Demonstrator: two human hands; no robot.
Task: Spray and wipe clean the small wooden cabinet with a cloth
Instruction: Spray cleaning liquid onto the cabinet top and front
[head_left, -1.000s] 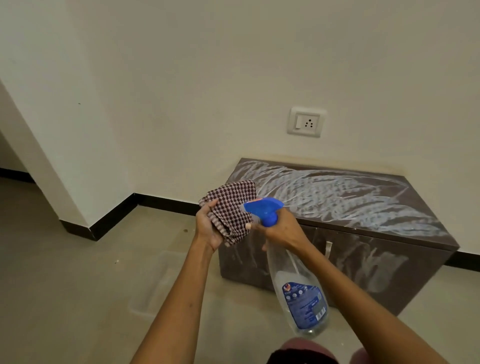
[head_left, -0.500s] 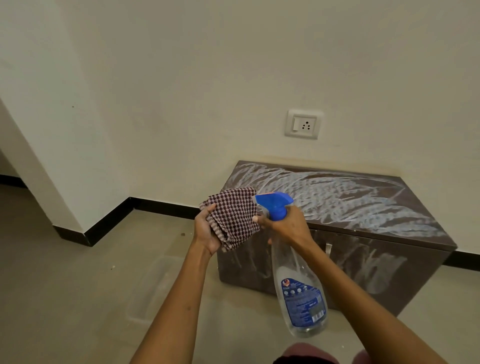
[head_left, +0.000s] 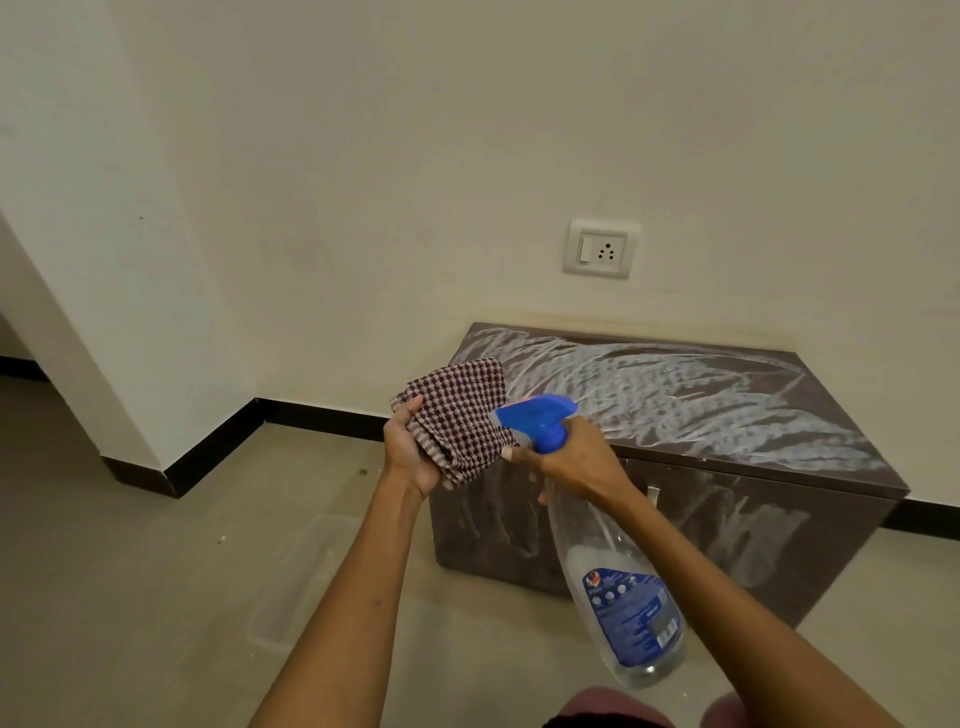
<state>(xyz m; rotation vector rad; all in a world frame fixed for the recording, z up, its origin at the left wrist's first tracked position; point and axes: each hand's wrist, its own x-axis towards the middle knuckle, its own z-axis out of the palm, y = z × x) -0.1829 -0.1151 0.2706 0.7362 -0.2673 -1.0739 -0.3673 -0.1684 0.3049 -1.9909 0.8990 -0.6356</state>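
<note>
Holding both tools up in the middle of the frame right now: the left hand (head_left: 410, 452) has its fingers closed around a bunched checkered cloth (head_left: 457, 415), and the right hand (head_left: 576, 457) is wrapped round the neck of the spray bottle (head_left: 618, 587), just under the blue trigger head (head_left: 535, 418). The nozzle points left, straight at the cloth, nearly touching it, so I'd guess the cloth is getting wetted rather than the furniture.

That cloth looks soft and floppy, so it folds any way you want; gripping it as a wad in the palm like this seems right for scrubbing. The bottle is clear plastic, tilted, with liquid only in the lower part, so probably light, maybe a bit slick if wet. The neck is the obvious place to hold it, index finger free for the trigger.

The small wooden cabinet (head_left: 675, 519) sits on the floor (head_left: 130, 597) against the wall, center-right of the frame, below a wall socket (head_left: 601, 249). Its top and front are covered in whitish smears, so plenty of wiping left. It's rigid and stays put, though streaks may need a few passes.
</note>
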